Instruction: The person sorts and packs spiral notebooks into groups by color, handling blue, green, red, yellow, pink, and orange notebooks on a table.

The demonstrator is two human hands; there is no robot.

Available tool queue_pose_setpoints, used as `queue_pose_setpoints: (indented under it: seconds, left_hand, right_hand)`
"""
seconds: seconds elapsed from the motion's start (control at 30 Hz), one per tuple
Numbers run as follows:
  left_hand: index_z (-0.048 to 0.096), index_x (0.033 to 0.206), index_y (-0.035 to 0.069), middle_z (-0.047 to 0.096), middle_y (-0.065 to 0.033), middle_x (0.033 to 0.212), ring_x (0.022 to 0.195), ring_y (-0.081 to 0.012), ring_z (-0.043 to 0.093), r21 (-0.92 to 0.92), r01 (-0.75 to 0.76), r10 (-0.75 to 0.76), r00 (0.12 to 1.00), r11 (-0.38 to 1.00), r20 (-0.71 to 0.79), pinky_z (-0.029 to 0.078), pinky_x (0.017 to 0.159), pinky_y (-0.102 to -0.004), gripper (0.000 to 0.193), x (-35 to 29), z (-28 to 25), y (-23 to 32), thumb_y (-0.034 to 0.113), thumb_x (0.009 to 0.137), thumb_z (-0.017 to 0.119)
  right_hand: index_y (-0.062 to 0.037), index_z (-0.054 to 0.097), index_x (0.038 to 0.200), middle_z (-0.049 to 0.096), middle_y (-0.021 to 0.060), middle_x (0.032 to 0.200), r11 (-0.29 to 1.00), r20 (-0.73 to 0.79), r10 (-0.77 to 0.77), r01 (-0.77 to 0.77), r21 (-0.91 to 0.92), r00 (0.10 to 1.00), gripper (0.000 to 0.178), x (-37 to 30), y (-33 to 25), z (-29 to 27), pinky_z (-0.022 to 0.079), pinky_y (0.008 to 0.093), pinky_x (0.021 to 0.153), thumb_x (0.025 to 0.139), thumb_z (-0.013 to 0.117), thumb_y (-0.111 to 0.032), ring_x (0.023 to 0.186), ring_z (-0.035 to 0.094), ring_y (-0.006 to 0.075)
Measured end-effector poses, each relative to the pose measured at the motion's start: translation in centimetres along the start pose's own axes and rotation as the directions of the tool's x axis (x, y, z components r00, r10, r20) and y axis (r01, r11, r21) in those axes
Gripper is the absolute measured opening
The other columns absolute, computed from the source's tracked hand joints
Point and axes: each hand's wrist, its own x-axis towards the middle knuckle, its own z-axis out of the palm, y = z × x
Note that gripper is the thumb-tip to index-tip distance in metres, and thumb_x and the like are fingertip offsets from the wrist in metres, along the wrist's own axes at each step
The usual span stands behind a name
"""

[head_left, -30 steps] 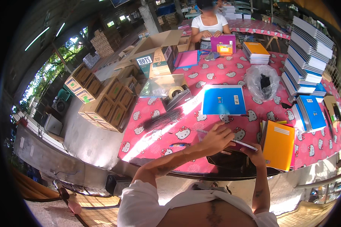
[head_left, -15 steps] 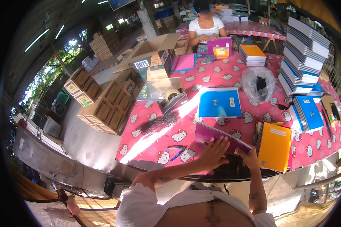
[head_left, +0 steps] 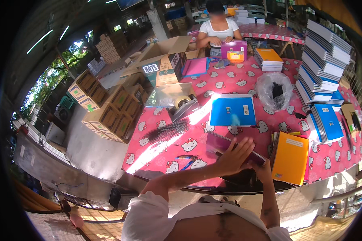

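A purple spiral notebook (head_left: 218, 143) is tilted up at the table's near edge. My left hand (head_left: 232, 157) lies across it with the fingers stretched out toward its spiral edge. My right hand (head_left: 263, 171) grips the notebook's right end, its fingers partly hidden below. Just beyond is a blue notebook (head_left: 232, 111), lying flat with its spiral at the top. To the right, an orange spiral notebook (head_left: 290, 158) rests on others. Slim blue and dark hand tools (head_left: 186, 161) lie to the left.
Black binding coils (head_left: 168, 131) and a tape dispenser (head_left: 183, 105) lie on the left. At right rise tall notebook stacks (head_left: 319, 64), near a clear plastic bag (head_left: 265, 94). Cardboard boxes (head_left: 114, 110) stand beyond the table's left edge. Across the table a person (head_left: 218, 30) handles a purple notebook.
My left hand has slid to the right and slightly away from me over the purple notebook, nearer its right end. My right hand has shifted slightly left and toward me, still gripping it.
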Motion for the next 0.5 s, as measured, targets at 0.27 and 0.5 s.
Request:
queue_pose_setpoints:
  seconds: [0.27, 0.5]
  left_hand:
    - [0.035, 0.149, -0.005, 0.031, -0.025, 0.158, 0.15, -0.0374, 0.025, -0.018, -0.012, 0.012, 1.0, 1.0, -0.016, 0.011, 0.117, -0.0645, 0.091, 1.3, 0.0, 1.0, 0.064, 0.091, 0.05]
    - [0.036, 0.149, -0.004, 0.028, -0.027, 0.158, 0.15, -0.0387, 0.024, -0.064, -0.116, 0.112, 0.992, 0.991, -0.064, 0.013, 0.118, -0.0611, 0.087, 3.3, -0.3, 1.7, 0.057, 0.09, 0.057]
  right_hand:
    - [0.0034, 0.067, 0.114, 0.073, 0.0067, 0.095, 0.998, 0.004, -0.066, 0.066, -0.02, 0.998, 0.03, -0.1, -0.1, 0.1, 0.053, 0.0285, 0.082, 0.084, 0.067, 0.004, 0.09, 0.066, 0.0108]
    - [0.0031, 0.065, 0.117, 0.073, 0.0099, 0.099, 0.997, -0.014, -0.056, 0.055, -0.045, 0.998, 0.034, -0.5, 0.0, -0.1, 0.053, 0.0312, 0.084, 0.082, 0.068, 0.001, 0.093, 0.066, 0.0138]
